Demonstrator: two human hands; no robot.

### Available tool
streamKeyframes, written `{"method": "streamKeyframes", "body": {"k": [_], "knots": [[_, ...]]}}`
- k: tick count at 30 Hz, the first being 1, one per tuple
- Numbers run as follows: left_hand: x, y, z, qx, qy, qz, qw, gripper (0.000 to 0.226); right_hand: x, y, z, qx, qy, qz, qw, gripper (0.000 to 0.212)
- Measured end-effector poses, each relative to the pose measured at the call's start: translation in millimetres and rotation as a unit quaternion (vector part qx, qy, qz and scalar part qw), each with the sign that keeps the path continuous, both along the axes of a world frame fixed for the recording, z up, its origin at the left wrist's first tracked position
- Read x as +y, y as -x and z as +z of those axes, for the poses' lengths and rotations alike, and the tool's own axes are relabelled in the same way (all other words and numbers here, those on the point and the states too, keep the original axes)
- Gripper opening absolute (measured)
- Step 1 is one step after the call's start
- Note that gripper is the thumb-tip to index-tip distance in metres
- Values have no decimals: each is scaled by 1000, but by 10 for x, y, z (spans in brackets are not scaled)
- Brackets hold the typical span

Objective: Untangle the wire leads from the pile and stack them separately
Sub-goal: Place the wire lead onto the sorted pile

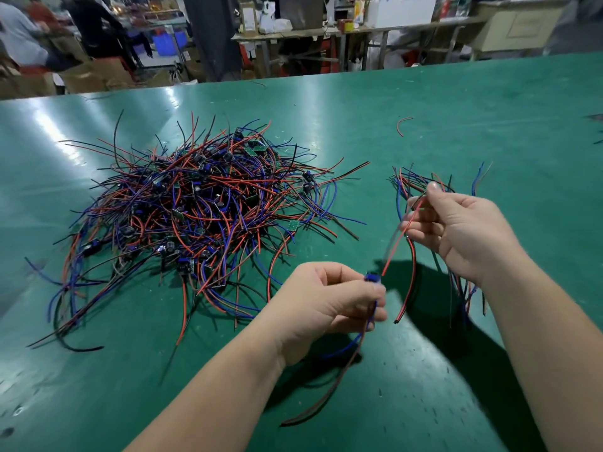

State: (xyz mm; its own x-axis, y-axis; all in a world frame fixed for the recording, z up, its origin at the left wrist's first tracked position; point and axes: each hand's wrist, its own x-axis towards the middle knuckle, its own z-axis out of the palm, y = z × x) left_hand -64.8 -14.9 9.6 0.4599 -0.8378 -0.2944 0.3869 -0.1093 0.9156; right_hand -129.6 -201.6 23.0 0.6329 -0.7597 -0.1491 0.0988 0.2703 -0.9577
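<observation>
The left hand [329, 298] pinched a small blue module [373, 277]; the right hand [456, 230] clasped its limp, light red-and-black wire lead [396, 243], best held near the module.

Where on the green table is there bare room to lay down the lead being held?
Bare table: the strip between the tangled pile and the small sorted stack; the far side around a stray red wire; the near-left corner below the pile. Crowded: the pile's sprawling ends, and under the right hand. The left hand pinches the lead.
</observation>
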Motion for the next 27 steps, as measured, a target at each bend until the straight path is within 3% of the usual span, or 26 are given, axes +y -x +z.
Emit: {"method": "streamKeyframes", "body": {"k": [2,4,9,14,19,27], "knots": [[-32,-17,-4,10,25,65,998,12,30,3,9,30,-11,29,999,36],[-56,-50,-21,12,42,115,992,6,118,13,14,63,25,94,993,28],[-57,-56,-85,-32,50,126,990,13,420,-1,-40,64,254,252,932,26],[-70,-7,-95,-55,25,92,994,19,344,-71,-161,71,365,115,921,13],[-66,12,-72,-56,15,83,995,16,94,-76,-203,128,501,-42,855,10],[-38,-11,-44,-93,-18,71,993,11,-78,-88,-303,317,570,-9,758,9]]}}
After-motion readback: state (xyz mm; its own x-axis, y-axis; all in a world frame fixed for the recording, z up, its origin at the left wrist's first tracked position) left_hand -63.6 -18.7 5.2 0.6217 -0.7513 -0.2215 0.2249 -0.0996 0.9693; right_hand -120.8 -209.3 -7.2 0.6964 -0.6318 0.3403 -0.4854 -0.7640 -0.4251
